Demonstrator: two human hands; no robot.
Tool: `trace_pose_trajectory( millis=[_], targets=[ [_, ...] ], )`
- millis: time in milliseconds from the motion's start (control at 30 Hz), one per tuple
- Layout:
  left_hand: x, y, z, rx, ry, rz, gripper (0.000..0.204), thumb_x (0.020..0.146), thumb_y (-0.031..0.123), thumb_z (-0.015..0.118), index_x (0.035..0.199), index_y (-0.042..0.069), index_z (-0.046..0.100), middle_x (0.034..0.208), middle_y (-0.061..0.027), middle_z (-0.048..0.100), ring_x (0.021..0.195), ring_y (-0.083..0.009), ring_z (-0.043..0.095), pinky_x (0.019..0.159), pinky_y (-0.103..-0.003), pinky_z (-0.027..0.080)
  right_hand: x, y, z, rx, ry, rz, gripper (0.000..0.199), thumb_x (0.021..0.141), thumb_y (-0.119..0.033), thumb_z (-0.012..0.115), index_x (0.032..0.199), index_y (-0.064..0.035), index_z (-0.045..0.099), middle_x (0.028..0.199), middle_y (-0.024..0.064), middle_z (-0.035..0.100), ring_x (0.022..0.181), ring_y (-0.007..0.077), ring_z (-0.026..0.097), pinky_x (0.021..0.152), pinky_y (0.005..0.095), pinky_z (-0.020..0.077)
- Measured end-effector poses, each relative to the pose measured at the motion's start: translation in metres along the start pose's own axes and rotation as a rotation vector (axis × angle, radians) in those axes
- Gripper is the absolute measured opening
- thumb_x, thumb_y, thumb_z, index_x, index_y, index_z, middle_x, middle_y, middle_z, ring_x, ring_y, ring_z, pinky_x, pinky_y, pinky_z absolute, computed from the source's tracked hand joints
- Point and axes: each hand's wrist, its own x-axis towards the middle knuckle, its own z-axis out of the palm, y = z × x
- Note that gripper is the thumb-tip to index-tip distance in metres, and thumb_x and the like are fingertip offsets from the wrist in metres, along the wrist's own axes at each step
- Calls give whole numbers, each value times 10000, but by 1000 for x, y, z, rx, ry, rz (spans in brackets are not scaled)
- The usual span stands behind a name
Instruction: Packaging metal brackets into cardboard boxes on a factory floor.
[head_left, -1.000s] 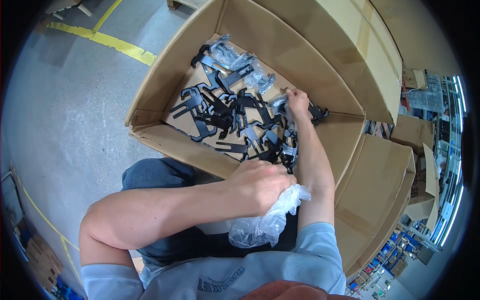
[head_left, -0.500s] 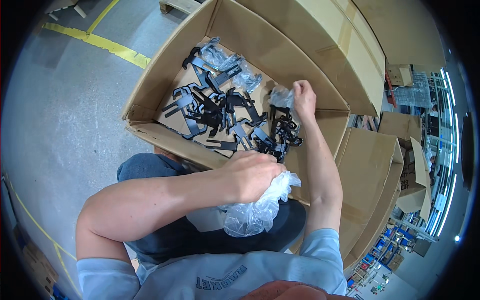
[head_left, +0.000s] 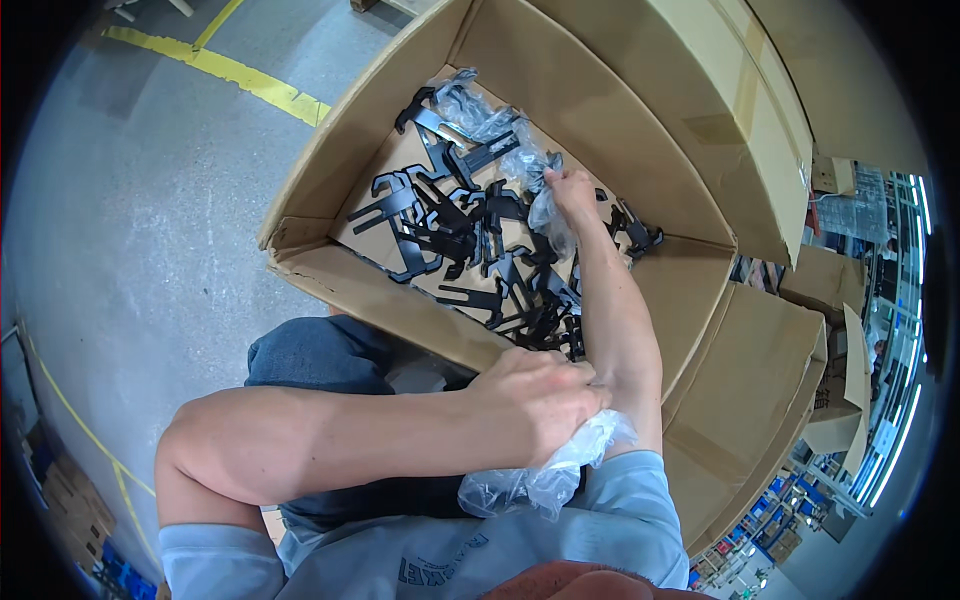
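My left hand [head_left: 545,400], closed in a fist near the front edge of a large open cardboard box [head_left: 385,290], grips a crumpled clear plastic bag [head_left: 520,490] that hangs down over my lap. Deeper inside the box, my right hand [head_left: 574,195] pinches another clear plastic bag [head_left: 548,222]. Several black forked brackets [head_left: 430,240] lie in a loose heap on the box floor. Some parts at the right of the heap are partly covered by my right forearm. Beyond the heap, more crumpled plastic [head_left: 480,118] lies along the back wall.
A tall cardboard box [head_left: 690,90] stands right behind the open one. Another carton [head_left: 745,370] is on the right, against my right arm. Grey floor with a yellow line [head_left: 240,75] stretches to the left. My knee [head_left: 315,350] is near the box's front wall.
My right hand has moved left and a little farther into the box, and now holds plastic. My left hand has shifted slightly right and closer to my body with its bag.
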Motion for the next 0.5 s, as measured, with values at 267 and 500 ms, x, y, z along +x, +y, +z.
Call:
trace_pose_trajectory(
  millis=[267, 500],
  targets=[
    [10, -6, -7, 0, -62, -2, 169, 813, 95, 590, 963, 72, 664, 870, -105, 666, 793, -315, 656, 752, -416, 511, -10, 30, -23, 616, 7, -43, 321, 919, -315, 637, 748, -44, 635, 672, 31, 561, 602, 162, 492, 604, 309, 431],
    [20, -13, -17, 66, -188, -145, 235, 761, 11, 610, 980, 69, 672, 960, -111, 701, 877, -333, 672, 814, -424, 517, -40, 17, -55, 398, 124, -135, 312, 948, -258, 636, 694, -85, 585, 655, -32, 501, 589, 81, 415, 565, 230, 372]
  ],
)
